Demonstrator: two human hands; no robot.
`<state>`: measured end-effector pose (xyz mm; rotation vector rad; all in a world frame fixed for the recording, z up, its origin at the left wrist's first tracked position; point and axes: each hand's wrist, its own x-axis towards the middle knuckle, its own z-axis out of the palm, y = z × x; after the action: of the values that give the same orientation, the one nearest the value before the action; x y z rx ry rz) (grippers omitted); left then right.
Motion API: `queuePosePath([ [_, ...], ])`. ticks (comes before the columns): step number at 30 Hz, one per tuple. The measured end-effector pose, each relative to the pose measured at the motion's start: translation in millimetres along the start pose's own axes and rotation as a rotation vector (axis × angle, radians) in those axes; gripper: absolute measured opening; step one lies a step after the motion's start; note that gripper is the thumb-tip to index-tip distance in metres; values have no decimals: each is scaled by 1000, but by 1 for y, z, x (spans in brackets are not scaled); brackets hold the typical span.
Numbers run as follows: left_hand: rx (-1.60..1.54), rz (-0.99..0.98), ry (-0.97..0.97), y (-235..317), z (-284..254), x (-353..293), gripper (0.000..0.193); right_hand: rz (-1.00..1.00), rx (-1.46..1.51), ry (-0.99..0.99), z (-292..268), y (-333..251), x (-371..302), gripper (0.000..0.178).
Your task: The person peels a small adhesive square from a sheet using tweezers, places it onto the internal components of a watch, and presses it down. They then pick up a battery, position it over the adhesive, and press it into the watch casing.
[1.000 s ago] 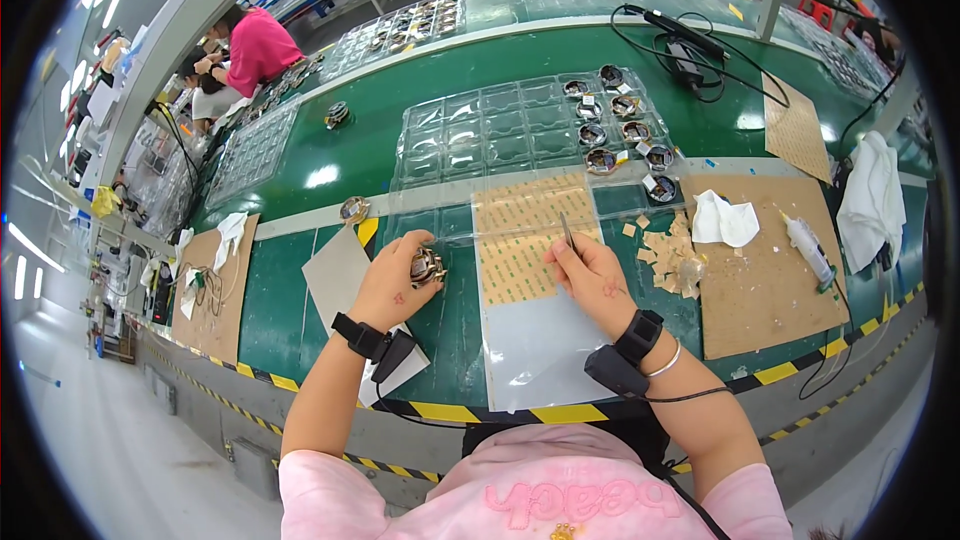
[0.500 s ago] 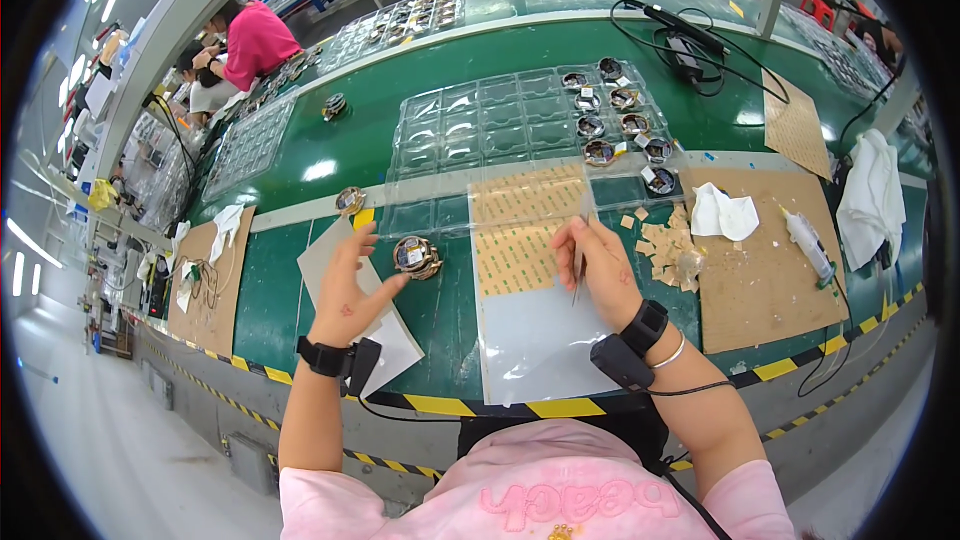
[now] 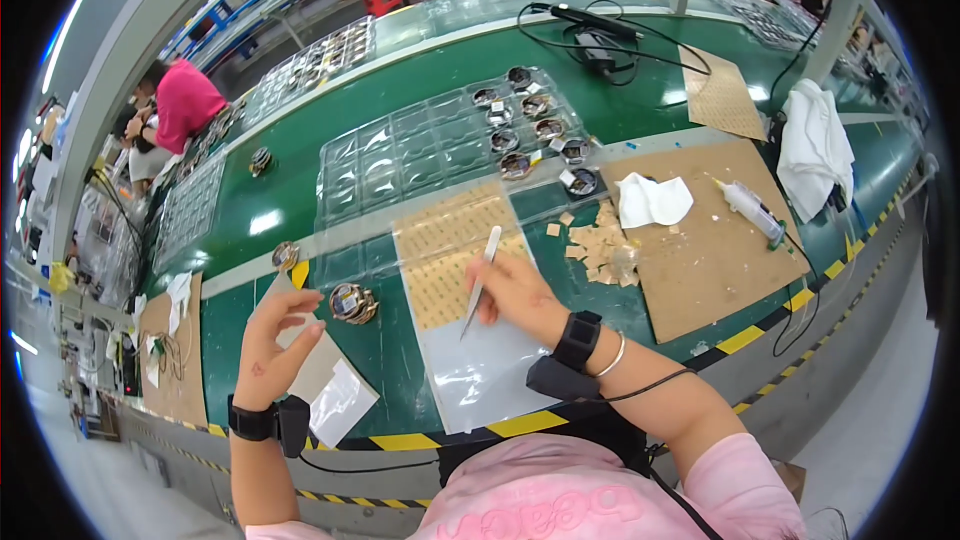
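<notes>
My right hand (image 3: 518, 298) is closed round a pair of metal tweezers (image 3: 493, 242), whose tip points down over a sheet of tan stickers with green marks (image 3: 440, 305) on a whitish backing. My left hand (image 3: 272, 348) holds nothing, fingers apart and slightly curled, above a grey-white card (image 3: 340, 405). Just right of its fingertips stands a small stack of round electronic parts (image 3: 353, 303). A single round part (image 3: 285, 256) lies beyond that hand. Behind the sheet, a clear plastic tray (image 3: 400, 165) has several round parts (image 3: 549, 130) in its right-hand pockets.
Loose tan sticker pieces (image 3: 603, 250) lie right of the sheet. A brown board (image 3: 710, 270) bears a white cloth (image 3: 652, 202) and a glue syringe (image 3: 750, 210). A black power adapter (image 3: 600, 52) with cables sits behind. A person in pink (image 3: 187, 105) works at far left.
The view has swung to the right, so the bench appears further left. My right hand has turned, and the tweezers now show clearly. My left hand has drawn away from the stack, its fingers more curled.
</notes>
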<state>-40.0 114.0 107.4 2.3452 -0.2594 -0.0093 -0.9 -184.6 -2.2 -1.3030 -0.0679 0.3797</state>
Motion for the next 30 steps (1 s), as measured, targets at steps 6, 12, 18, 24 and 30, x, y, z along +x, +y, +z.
queuePosePath([
  [6,39,240,-253,62,43,98,31,-429,-377,-77,-8,1,-6,11],
  [12,256,348,-341,72,111,196,31,-980,-695,-294,-9,4,-7,19],
  [18,436,371,-325,64,169,250,35,-794,-713,-446,-8,10,-7,20],
  [24,607,239,-253,74,197,248,40,-806,-766,-424,-9,11,-8,20],
  [30,651,185,-178,74,204,242,37,-843,-747,-394,-7,12,-8,19],
])
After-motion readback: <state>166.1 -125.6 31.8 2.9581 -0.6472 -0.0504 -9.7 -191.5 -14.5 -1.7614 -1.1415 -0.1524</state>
